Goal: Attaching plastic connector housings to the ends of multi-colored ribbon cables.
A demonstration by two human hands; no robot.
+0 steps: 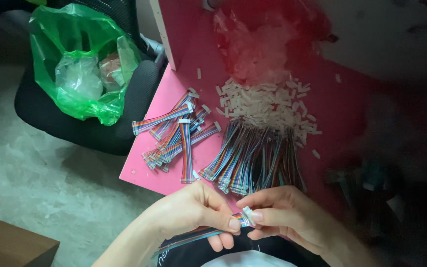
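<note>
On the pink table (174,89) lay a big row of bare cables (253,158), a heap of white plugs (268,104) and fewer finished cables (179,133) — much seemed left — while the left hand (193,210) gripped one cable (198,233) and the right hand (282,215) pinched its plug (247,215).

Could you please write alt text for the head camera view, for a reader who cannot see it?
Two hands hold a rainbow ribbon cable: the left hand grips it, the right hand pinches its white connector. Beyond, a pink table holds cable piles and white connectors.
</note>
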